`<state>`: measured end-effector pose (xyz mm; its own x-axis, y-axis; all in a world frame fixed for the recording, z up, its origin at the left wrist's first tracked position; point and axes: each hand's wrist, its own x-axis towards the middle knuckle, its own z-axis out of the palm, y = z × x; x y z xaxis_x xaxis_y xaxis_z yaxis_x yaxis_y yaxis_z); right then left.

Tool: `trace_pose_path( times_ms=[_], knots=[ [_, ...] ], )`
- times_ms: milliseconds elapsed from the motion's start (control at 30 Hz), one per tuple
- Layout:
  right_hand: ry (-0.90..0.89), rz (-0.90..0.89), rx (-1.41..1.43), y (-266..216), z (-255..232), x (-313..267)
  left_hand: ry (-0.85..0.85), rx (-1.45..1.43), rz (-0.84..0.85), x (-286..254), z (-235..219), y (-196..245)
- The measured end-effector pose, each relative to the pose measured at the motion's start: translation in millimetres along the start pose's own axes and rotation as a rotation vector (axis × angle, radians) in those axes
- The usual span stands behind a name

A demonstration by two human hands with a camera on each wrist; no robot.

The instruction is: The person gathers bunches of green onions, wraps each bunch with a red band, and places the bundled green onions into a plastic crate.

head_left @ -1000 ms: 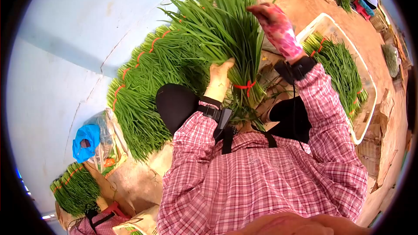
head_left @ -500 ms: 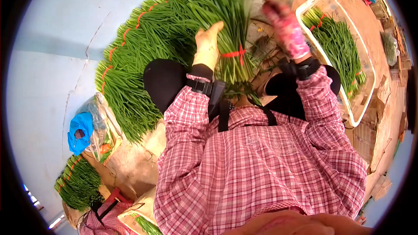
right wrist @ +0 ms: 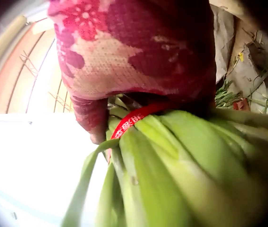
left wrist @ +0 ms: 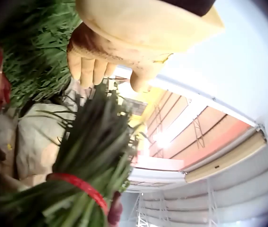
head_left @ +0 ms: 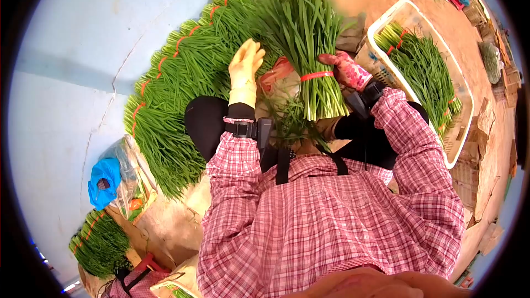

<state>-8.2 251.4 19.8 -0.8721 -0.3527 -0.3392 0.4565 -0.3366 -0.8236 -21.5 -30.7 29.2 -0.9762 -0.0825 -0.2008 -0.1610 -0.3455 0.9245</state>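
Note:
My right hand, in a pink flowered glove, grips a bunch of garlic chives beside its red tie. The bunch stands with leaves away from me and pale cut stems towards my lap. In the right wrist view, the thumb and fingers wrap round the stems at the printed red tie. To the left of the bunch, apart from it, is my left hand in a cream rubber glove. Its fingers are extended and hold nothing; the left wrist view shows the leaf tips just below them.
A long row of tied bunches lies along the pale blue wall on my left. On my right, a white plastic crate holds more bunches. Loose leaves lie between my knees. A blue bag sits at the lower left.
My left hand has let go of the bunch and moved left off it. My right hand, raised and free before, now grips the bunch at the tie. The bunch stands straighter.

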Motion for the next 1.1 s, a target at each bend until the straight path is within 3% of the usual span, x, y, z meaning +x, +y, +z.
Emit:
trace_pose_path(
  times_ms=[67, 100, 133, 200, 300, 333, 367, 433, 467, 500, 533, 600, 633, 700, 800, 867, 900, 933, 1000, 1033, 1067, 1100],
  knots=[
    [-0.125, -0.098, -0.018, -15, 11, -11, -0.181, -0.283, -0.264, 22, -12, -46],
    [-0.158, -0.093, -0.003, -12, 4, -4, -0.304, -0.251, -0.330, 17, 0, -50],
    [-0.188, -0.085, 0.015, -5, -9, 4, -0.377, -0.313, -0.337, 11, 15, -58],
    [-0.264, -0.110, -0.250, 4, -42, 27, -0.696, -0.521, -0.217, -10, 51, -37],
    [-0.193, -0.130, -0.692, -47, 33, -12, -0.521, -0.564, -0.298, 5, 47, -58],
    [-0.081, -0.144, -0.842, -47, 37, -9, -0.369, -0.640, -0.318, 8, 51, -61],
    [0.033, -0.142, -0.987, -46, 41, -5, -0.344, -0.626, -0.325, 10, 51, -58],
    [0.086, -0.248, -0.915, -42, 47, -16, -0.238, -0.525, -0.275, 21, 49, -66],
    [0.105, -0.335, -0.888, -36, 46, -16, -0.167, -0.422, -0.324, 20, 48, -60],
    [0.053, -0.299, -0.838, -27, 45, -21, -0.095, -0.320, -0.371, 19, 46, -52],
    [-0.001, -0.262, -0.790, -18, 44, -26, -0.017, -0.395, -0.459, 20, 42, -46],
    [0.075, -0.260, -1.037, 2, 34, -16, 0.170, -0.557, -0.614, 17, 38, -26],
    [0.017, -0.243, -0.905, 8, 30, -13, 0.166, -0.266, -0.554, 5, 41, -19],
    [-0.068, -0.172, -0.743, 2, 45, -16, 0.255, -0.086, -0.322, -18, 57, -9],
    [-0.133, -0.015, -0.737, -21, 48, -19, 0.106, -0.037, -0.399, -25, 40, 5],
    [-0.127, -0.010, -0.945, -32, 38, -13, 0.029, -0.176, -0.410, -14, 33, -1],
    [-0.048, -0.060, -1.045, -38, 42, -16, 0.013, -0.191, -0.381, -12, 33, -5],
    [0.070, -0.332, -0.979, -24, 35, -8, 0.042, -0.157, -0.361, -10, 30, -9],
    [0.340, -0.344, -1.130, -58, 66, -27, 0.082, -0.118, -0.324, -21, 33, 6],
    [0.218, -0.456, -0.799, -41, 42, -19, 0.093, -0.115, -0.304, -25, 31, 10],
    [0.199, -0.577, -0.973, -43, 74, -47, 0.106, -0.111, -0.283, -25, 30, 14],
    [0.139, -0.486, -1.056, -35, 89, -60, 0.162, -0.190, -0.326, -24, 31, 17]
  ],
)
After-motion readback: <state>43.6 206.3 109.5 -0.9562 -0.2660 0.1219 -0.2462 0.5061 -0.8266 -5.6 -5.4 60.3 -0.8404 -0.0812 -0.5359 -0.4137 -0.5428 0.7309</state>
